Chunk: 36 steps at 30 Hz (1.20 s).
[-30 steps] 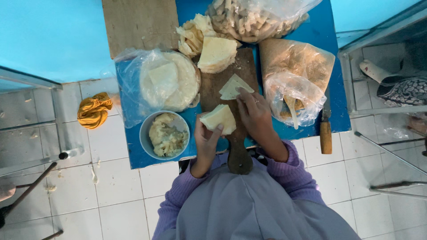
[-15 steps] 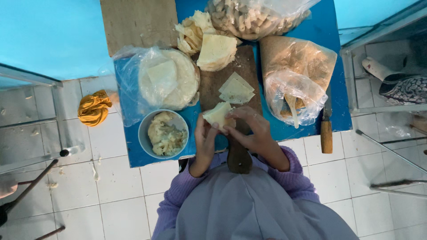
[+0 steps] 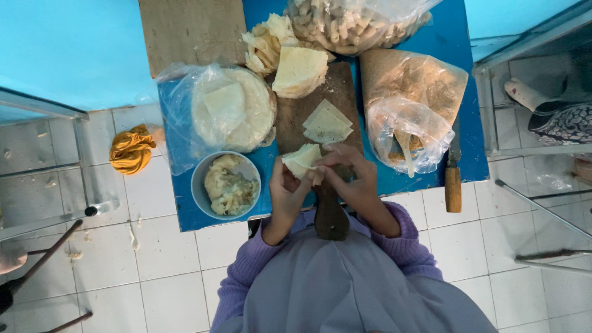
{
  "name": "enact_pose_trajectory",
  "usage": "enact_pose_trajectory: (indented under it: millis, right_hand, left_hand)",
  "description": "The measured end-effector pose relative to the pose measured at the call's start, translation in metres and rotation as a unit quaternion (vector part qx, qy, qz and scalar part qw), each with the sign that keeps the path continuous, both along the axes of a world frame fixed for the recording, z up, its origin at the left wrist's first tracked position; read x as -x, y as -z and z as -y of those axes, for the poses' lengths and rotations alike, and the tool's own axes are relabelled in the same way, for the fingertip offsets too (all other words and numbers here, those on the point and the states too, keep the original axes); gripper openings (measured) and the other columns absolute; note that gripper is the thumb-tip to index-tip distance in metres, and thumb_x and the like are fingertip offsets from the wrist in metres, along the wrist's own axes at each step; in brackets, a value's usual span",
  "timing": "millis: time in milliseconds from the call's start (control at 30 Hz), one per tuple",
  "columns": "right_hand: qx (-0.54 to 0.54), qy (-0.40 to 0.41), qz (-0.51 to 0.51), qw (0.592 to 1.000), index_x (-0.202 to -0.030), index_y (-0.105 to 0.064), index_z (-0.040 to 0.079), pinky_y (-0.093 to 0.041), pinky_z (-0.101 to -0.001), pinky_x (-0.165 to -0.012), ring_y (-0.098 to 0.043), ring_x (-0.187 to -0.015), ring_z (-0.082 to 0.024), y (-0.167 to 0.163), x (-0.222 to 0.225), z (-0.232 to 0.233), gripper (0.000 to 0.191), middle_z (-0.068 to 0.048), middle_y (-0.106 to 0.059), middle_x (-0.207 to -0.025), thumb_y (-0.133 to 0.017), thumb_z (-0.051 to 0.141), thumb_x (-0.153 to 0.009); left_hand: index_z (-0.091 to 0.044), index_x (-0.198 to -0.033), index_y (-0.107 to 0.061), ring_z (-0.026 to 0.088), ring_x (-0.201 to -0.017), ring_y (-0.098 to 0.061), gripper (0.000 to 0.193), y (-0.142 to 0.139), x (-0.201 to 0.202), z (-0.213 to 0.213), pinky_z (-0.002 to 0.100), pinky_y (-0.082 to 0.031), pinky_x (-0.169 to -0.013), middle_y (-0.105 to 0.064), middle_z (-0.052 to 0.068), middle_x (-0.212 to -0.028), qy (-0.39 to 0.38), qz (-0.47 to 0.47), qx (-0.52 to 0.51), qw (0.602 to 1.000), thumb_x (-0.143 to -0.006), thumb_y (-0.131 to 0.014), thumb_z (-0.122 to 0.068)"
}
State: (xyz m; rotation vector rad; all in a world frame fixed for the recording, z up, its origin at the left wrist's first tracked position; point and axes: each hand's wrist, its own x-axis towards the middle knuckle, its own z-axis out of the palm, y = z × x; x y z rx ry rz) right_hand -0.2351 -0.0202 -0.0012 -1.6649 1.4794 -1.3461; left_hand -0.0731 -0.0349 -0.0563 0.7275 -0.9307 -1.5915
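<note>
Wrapper [image 3: 302, 160] is pinched between both hands, left hand [image 3: 285, 188] and right hand [image 3: 348, 179]; judging by this grip, fold edges evenly, keeping the filling bowl [image 3: 225, 185] beside the grip.

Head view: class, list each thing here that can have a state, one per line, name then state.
wrapper piece: folded, held in both hands
left hand: gripping the wrapper piece
right hand: pinching the wrapper piece
bowl: filled
crumb bag: open
knife: lying flat, untouched
</note>
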Motion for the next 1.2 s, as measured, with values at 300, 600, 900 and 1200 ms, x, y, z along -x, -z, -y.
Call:
enact_pose_trajectory:
  millis: [300,600,900,1200]
  right_hand:
    - [0.001,0.152,0.128,0.98,-0.138,-0.051,0.004,-0.057,-0.0258,-0.086,-0.069,-0.097,-0.012,-0.005,0.031,0.033,0.042,-0.008,-0.071,-0.106,-0.066,-0.005,-0.1]
    - [0.102,0.069,-0.272,0.954,-0.12,-0.068,0.004,-0.053,-0.0453,-0.085,-0.068,-0.097,-0.035,-0.002,0.014,0.035,0.035,-0.014,-0.071,-0.102,-0.077,-0.003,-0.088]
    - [0.135,0.004,-0.27,0.953,-0.118,-0.065,0.002,-0.054,-0.0487,-0.103,-0.07,-0.106,-0.033,0.012,0.02,0.028,0.03,-0.014,-0.073,-0.111,-0.076,-0.002,-0.09]
    - [0.09,-0.071,-0.097,0.989,-0.121,-0.059,0.002,-0.056,-0.0392,-0.095,-0.07,-0.109,-0.031,-0.017,0.008,-0.002,0.055,-0.012,-0.072,-0.115,-0.09,0.016,-0.079]
  left_hand:
    - [-0.001,-0.123,-0.052,0.007,-0.085,-0.061,0.026,-0.004,-0.006,-0.001,0.022,-0.05,-0.065,-0.065,0.006,-0.11,-0.03,0.05,-0.021,0.998,-0.1,-0.065,-0.004]
    - [-0.001,-0.124,-0.052,0.008,-0.084,-0.061,0.028,-0.013,-0.007,0.001,0.022,-0.05,-0.065,-0.065,0.007,-0.11,-0.033,0.056,-0.031,0.997,-0.099,-0.065,-0.005]
    - [-0.001,-0.125,-0.051,0.008,-0.081,-0.06,0.029,-0.016,-0.007,0.0,0.022,-0.051,-0.065,-0.064,0.007,-0.108,-0.031,0.047,-0.028,0.998,-0.1,-0.064,-0.004]
    - [0.003,-0.136,-0.048,0.011,-0.119,-0.06,0.034,-0.008,-0.004,0.0,0.026,-0.051,-0.1,-0.061,0.009,-0.13,-0.014,0.026,0.011,1.0,-0.104,-0.057,-0.002]
